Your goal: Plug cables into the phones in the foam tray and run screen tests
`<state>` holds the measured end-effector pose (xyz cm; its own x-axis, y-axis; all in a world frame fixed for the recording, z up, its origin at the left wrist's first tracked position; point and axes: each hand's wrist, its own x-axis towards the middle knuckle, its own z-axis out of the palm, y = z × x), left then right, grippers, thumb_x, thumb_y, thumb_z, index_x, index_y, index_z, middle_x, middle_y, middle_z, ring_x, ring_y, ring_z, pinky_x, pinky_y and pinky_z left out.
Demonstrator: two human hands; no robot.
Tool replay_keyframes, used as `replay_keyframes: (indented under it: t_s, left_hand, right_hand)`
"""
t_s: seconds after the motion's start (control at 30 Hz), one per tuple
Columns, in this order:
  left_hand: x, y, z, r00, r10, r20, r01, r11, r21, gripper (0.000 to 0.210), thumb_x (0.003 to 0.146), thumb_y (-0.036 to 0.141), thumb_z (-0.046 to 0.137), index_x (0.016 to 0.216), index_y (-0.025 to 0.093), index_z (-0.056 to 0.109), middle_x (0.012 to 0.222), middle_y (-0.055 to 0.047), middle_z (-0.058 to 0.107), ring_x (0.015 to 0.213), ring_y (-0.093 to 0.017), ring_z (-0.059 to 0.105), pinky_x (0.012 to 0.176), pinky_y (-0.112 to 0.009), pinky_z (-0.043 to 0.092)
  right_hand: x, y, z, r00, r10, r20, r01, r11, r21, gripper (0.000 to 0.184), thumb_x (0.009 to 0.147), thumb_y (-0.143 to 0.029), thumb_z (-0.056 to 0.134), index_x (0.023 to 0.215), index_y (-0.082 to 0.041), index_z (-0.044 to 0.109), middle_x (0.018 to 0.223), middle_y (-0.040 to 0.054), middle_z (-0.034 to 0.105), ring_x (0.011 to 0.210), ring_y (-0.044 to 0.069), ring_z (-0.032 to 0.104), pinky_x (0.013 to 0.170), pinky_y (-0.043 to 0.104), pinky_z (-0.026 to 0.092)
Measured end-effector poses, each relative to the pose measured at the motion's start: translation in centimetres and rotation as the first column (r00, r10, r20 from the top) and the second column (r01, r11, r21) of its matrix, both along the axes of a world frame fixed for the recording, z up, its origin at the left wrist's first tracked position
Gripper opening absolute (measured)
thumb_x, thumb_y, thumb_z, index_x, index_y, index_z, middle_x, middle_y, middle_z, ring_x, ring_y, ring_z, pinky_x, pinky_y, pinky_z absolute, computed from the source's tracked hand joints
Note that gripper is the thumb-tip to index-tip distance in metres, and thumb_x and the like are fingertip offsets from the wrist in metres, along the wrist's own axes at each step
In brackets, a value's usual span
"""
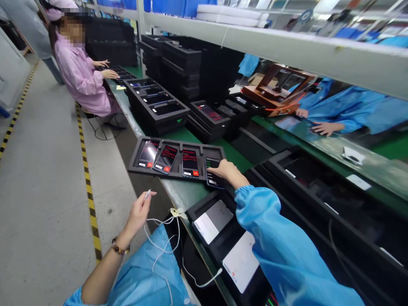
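Observation:
My right hand (228,171) grips a smartphone (214,180) by its edges at the right end of a black foam tray (174,172). Green and white text lines show on that phone's dark screen. Three more phones lie in the same tray, among them one phone (190,162) with red text and a red button. Over the floor at the bench edge, my left hand (140,211) pinches the white plug of a charging cable (159,250). The cable loops down across my blue smock, and its other plug (217,272) rests by the bench edge.
Close by, another black tray (189,210) holds phones with white screens. Stacked trays of phones (159,100) stand farther along the green bench. A co-worker in pink (72,78) sits at the far left. Blue-sleeved hands (325,127) work across the bench. A white shelf beam (287,40) runs overhead.

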<state>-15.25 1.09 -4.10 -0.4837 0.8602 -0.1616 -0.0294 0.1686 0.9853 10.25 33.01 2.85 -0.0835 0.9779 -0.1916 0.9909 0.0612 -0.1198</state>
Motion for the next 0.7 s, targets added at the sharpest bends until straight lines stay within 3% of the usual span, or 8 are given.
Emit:
replay_keyframes:
  t_s: [0.1, 0.2, 0.37, 0.5, 0.7]
  left_hand:
    - [1.3, 1.0, 1.7, 0.977, -0.139, 0.162, 0.142, 0.99, -0.008, 0.077, 0.088, 0.089, 0.064, 0.117, 0.019, 0.074, 0.06, 0.009, 0.031, 0.047, -0.01, 0.024, 0.043, -0.024, 0.017]
    - [4.0, 2.8, 3.3, 0.893, -0.319, 0.317, 0.333, 0.943, 0.013, 0.078, 0.086, 0.091, 0.064, 0.109, 0.017, 0.076, 0.061, 0.011, 0.027, 0.046, -0.008, 0.019, 0.041, -0.022, 0.018]
    - [9.5, 8.6, 4.5, 0.763, -0.575, 0.294, 0.596, 0.802, 0.021, 0.064, 0.092, 0.077, 0.067, 0.105, 0.014, 0.078, 0.065, 0.004, 0.05, 0.05, -0.011, 0.044, 0.049, -0.025, 0.042]
    - [11.6, 13.5, 3.8, 0.78, -0.603, 0.169, 0.62, 0.782, -0.067, 0.044, 0.099, 0.058, 0.064, 0.099, 0.015, 0.074, 0.069, -0.002, 0.067, 0.053, -0.014, 0.052, 0.055, -0.026, 0.045]
    - [11.9, 16.8, 3.0, 0.786, -0.618, -0.01, 0.611, 0.78, -0.136, 0.024, 0.095, 0.038, 0.07, 0.087, 0.016, 0.076, 0.075, -0.002, 0.077, 0.055, -0.013, 0.044, 0.058, -0.027, 0.032]
  right_hand:
    - [2.1, -0.6, -0.1, 0.998, 0.06, -0.025, -0.061, 0.998, -0.027, 0.081, 0.094, -0.075, 0.072, 0.144, -0.012, 0.062, 0.129, 0.0223, 0.072, 0.119, 0.033, 0.074, 0.098, 0.039, 0.057]
    - [2.9, -0.5, -0.1, 0.992, 0.122, -0.043, -0.122, 0.993, -0.002, 0.076, 0.095, -0.063, 0.078, 0.151, -0.016, 0.056, 0.141, 0.0206, 0.064, 0.125, 0.032, 0.07, 0.103, 0.037, 0.053]
    - [2.0, 1.5, 0.0, 0.982, 0.176, -0.071, -0.17, 0.982, 0.085, 0.049, 0.109, -0.042, 0.063, 0.148, -0.012, 0.058, 0.147, 0.0242, 0.06, 0.134, 0.035, 0.063, 0.113, 0.047, 0.049]
    - [1.7, 2.5, 0.1, 0.938, 0.311, -0.155, -0.3, 0.95, 0.09, 0.042, 0.109, -0.045, 0.066, 0.143, -0.019, 0.065, 0.147, 0.0127, 0.066, 0.134, 0.031, 0.064, 0.116, 0.056, 0.051]
    - [2.2, 3.1, -1.0, 0.901, 0.363, -0.237, -0.366, 0.93, 0.031, 0.046, 0.109, -0.051, 0.065, 0.145, -0.021, 0.066, 0.149, 0.0127, 0.066, 0.138, 0.032, 0.063, 0.119, 0.06, 0.049]
